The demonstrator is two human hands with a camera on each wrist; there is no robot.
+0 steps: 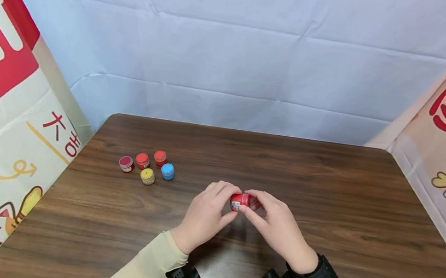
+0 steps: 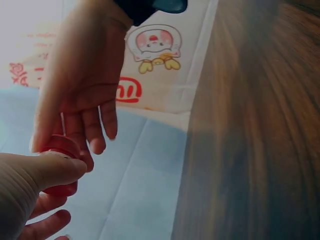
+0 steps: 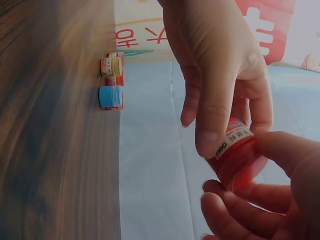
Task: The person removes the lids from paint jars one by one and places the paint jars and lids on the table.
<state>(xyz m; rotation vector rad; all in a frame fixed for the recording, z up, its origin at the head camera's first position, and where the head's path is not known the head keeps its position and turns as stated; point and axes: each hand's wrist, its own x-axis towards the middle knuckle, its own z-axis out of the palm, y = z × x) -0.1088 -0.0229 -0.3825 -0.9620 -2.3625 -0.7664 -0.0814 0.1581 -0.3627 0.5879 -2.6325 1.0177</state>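
Note:
Above the wooden table, a small red paint jar (image 1: 240, 201) with a white printed label is held between both hands. My left hand (image 1: 207, 211) pinches its left side with thumb and fingers. From the other side my right hand (image 1: 279, 222) grips it, thumb at the front and fingers behind. In the right wrist view the same red paint jar (image 3: 237, 155) is tilted, its label partly covered by the left thumb. The left wrist view shows the left thumb (image 2: 57, 171) lying across the jar.
Left of the hands stand several small jars: a dark red jar (image 1: 126, 164), two red jars (image 1: 142, 161) (image 1: 160, 158), a yellow jar (image 1: 148, 176) and a blue jar (image 1: 167, 171). The brown table (image 1: 326, 184) meets a pale cloth backdrop (image 1: 232, 66) behind.

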